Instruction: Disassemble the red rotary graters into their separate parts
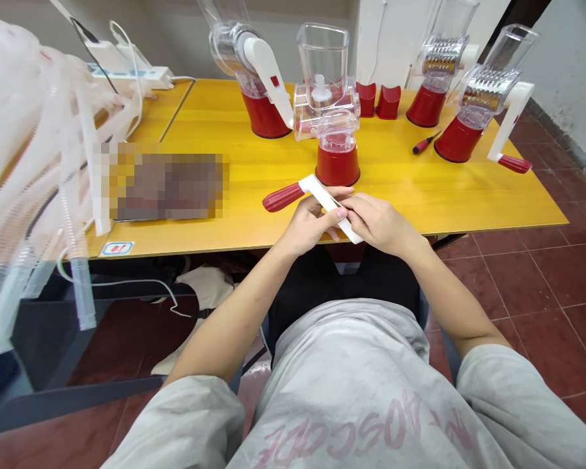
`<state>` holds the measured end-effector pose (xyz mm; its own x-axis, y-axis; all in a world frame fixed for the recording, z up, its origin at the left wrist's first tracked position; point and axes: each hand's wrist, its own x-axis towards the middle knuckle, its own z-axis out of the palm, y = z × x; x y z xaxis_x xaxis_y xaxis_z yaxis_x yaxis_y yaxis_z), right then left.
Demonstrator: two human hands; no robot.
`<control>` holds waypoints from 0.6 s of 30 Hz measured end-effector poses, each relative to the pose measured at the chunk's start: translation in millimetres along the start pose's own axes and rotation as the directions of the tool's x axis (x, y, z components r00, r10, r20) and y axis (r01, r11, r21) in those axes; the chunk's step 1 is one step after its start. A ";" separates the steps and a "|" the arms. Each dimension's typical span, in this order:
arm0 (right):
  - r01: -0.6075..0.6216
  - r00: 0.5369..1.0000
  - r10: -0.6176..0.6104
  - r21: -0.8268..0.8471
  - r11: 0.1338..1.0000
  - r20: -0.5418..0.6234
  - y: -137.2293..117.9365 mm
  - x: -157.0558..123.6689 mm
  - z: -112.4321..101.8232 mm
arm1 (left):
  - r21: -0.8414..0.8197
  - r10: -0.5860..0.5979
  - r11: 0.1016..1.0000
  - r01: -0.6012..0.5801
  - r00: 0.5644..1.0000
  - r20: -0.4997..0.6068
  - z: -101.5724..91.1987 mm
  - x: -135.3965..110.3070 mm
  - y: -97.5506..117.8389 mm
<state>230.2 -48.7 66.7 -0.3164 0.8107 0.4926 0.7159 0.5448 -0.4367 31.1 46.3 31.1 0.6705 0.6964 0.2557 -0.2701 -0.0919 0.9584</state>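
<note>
A white crank handle (327, 200) with a red grip lies slantwise between my hands, just over the table's front edge. My left hand (308, 225) is closed around its white arm, thumb on top. The fingers of my right hand (378, 221) are pinched together at the arm's right side; whether something small is in them is hidden. Right behind my hands stands a rotary grater (326, 117) with a red base, a clear drum housing and a clear hopper. A white part shows inside its housing.
More rotary graters stand at the back left (266, 111) and right (461, 133), cranks fitted on them. A screwdriver (426, 143) and two red pieces (388, 102) lie on the yellow table (215, 241). Plastic bags and tubes (43, 130) crowd the left, near a power strip (151, 77).
</note>
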 end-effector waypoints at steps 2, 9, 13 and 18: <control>-0.019 1.000 0.019 0.009 1.000 -0.010 -2.1 -0.3 -2.4 | -0.005 0.002 1.000 -0.002 1.000 0.009 0.3 0.3 -0.1; -0.066 0.997 0.072 0.199 0.978 -0.022 0.5 -2.1 -15.7 | 0.018 0.185 0.982 -0.186 0.981 0.054 0.7 3.0 -1.3; -0.106 0.993 0.115 0.231 0.967 -0.023 0.3 -1.7 -19.9 | 0.061 0.184 0.981 -0.186 0.982 0.039 -1.1 2.1 -1.8; -0.147 0.988 0.153 0.269 0.952 -0.004 0.8 -2.5 -25.3 | 0.113 0.093 0.989 -0.099 0.994 0.052 1.0 -1.4 2.8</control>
<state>247.3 -55.7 84.2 -0.2003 0.8838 0.4229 0.5607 0.4574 -0.6903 30.1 44.4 33.5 0.6774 0.6468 0.3503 -0.2551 -0.2401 0.9366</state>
